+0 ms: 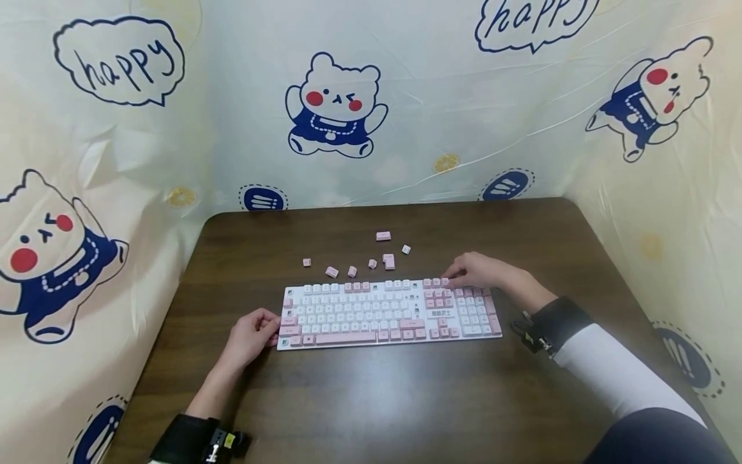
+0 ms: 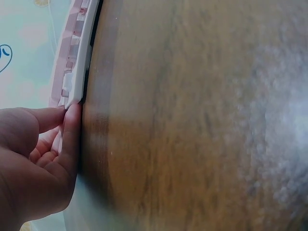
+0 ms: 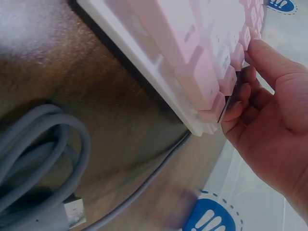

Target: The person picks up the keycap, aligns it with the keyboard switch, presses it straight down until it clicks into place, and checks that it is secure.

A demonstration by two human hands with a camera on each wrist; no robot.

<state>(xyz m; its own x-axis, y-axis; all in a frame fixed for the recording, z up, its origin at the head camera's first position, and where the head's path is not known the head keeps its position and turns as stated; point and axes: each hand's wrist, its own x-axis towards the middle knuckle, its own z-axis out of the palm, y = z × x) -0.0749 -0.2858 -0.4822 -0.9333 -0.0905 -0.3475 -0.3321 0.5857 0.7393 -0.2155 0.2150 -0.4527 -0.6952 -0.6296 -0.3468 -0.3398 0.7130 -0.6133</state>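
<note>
A white and pink keyboard (image 1: 359,319) lies on the brown table, its left end slightly nearer the person. At that left end my left hand (image 1: 250,338) pinches the side edge. In the left wrist view, thumb and index finger meet at the keyboard's corner (image 2: 77,94). My right hand (image 1: 478,270) grips the back edge toward the right. The right wrist view shows its thumb on the keys (image 3: 246,38) and the other fingers curled against the edge. Behind the keyboard several loose keycaps lie scattered, among them a pink one (image 1: 383,236) and a larger pink one (image 1: 390,262).
A grey cable (image 3: 79,144) lies coiled on the table near the right wrist, with a USB plug (image 3: 74,211) at its end. A printed curtain (image 1: 243,129) with bear drawings surrounds the table (image 1: 371,399) at the back and sides.
</note>
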